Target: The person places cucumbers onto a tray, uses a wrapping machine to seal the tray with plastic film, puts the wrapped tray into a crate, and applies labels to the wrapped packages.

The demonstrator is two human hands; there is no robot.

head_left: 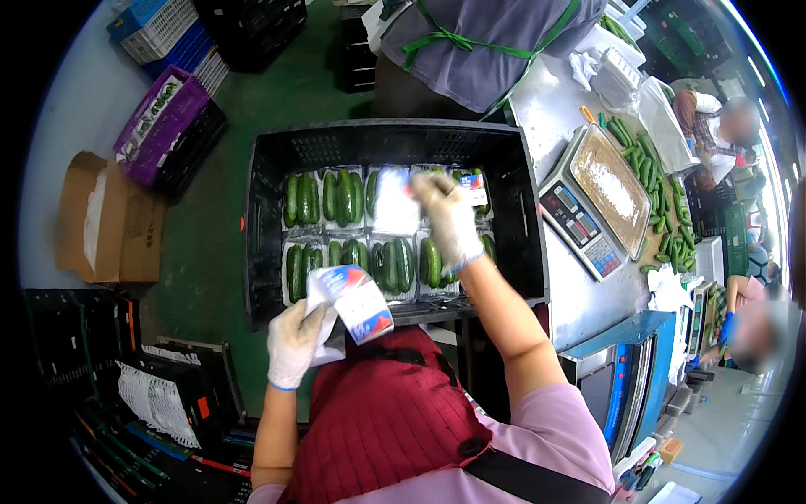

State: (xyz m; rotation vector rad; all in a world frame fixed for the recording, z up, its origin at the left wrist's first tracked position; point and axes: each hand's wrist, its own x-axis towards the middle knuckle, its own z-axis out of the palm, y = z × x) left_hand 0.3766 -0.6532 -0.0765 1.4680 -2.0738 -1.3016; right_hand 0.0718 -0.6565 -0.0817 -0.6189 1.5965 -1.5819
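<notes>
While the head view is looking straight down, the left hand (293,344), in a white knitted glove, is closing firmly round the loose white backing paper (316,294) of a roll of glossy white, blue and red labels (363,307), probably so that the printed face is staying within reach above the crate's near edge. The right hand (445,210), gloved likewise, is hanging over the packs with its fingers curling downwards. Beside its fingertips a blurred white patch (396,202) is showing, perhaps a label; I cannot tell whether the hand is holding it, or how far it is opening. Clear-wrapped packs of dark green cucumbers (392,267) are lying in two rows inside a black plastic crate (395,130), likely face up so that their tops are staying accessible. Rightwards, a grey digital scale (598,202) is standing on a metal counter (588,311), near loose cucumbers (645,164).
</notes>
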